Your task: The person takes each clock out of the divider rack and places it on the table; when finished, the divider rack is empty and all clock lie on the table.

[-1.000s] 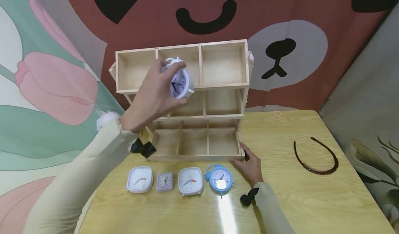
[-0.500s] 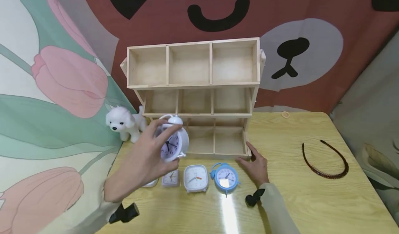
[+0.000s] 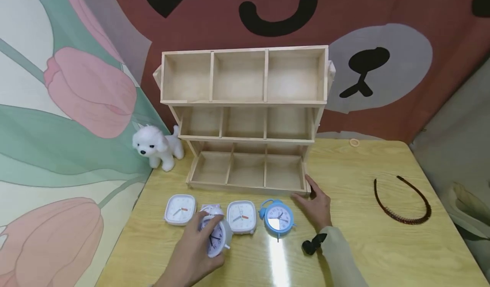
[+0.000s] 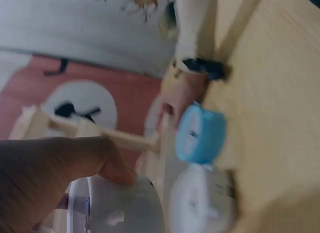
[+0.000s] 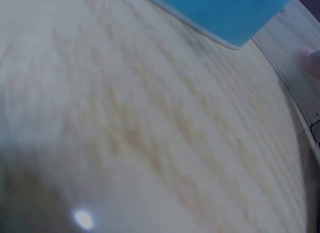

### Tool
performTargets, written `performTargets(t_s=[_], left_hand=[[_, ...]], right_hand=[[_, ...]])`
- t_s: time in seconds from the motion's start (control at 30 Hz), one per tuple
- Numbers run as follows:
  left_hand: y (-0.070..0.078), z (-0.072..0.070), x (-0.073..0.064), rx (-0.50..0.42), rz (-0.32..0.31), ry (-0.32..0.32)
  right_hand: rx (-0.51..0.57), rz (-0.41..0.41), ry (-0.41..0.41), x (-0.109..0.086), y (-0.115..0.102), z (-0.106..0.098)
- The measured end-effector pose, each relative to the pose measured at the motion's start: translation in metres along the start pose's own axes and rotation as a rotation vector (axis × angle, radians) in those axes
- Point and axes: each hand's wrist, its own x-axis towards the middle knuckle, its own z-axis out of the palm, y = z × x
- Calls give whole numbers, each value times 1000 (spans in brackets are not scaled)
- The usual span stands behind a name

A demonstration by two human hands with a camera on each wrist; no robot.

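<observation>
My left hand [image 3: 193,248] grips a white twin-bell alarm clock [image 3: 220,238] just above the table's near side, with its dial tilted. Behind it, a small lilac square clock [image 3: 209,206] is mostly hidden. White square clocks stand on either side, one at left [image 3: 181,209] and one at right [image 3: 242,217]. A blue twin-bell alarm clock [image 3: 278,219] stands farther right. My right hand [image 3: 318,203] holds the front right corner of a three-tier wooden organizer [image 3: 249,189], thumb in front and fingers along the side. In the left wrist view, my thumb lies over the white clock's casing [image 4: 125,208].
The organizer's tiers have bare compartments. A white plush dog [image 3: 158,146] stands left of it. On the right of the table lie a brown headband [image 3: 405,221] and a small peach ring [image 3: 354,142]. Patterned cloth hangs behind and at the left.
My left hand has brought the white twin-bell clock from in front of the top tier down to the row of clocks. My right hand has stayed on the organizer's corner.
</observation>
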Motion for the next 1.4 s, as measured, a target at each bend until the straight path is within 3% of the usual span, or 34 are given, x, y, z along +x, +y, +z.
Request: performTargets(t_s=[0.17, 0.33, 0.6, 0.8, 0.97, 1.4], left_hand=[[-14, 33, -19, -23, -158, -56], [-25, 54, -27, -73, -272, -145], [-37, 74, -28, -29, -259, -111], [-42, 82, -24, -19, -230, -101], [-47, 89, -29, -20, -227, -95], [-48, 91, -31, 12, -269, -173]], right_hand=[[10, 6, 9, -1, 3, -5], [20, 16, 10, 0, 5, -5], [8, 25, -5, -1, 5, -6], [-1, 4, 24, 1, 2, -7], [-1, 1, 20, -2, 1, -5], [-46, -47, 35, 0, 0, -3]])
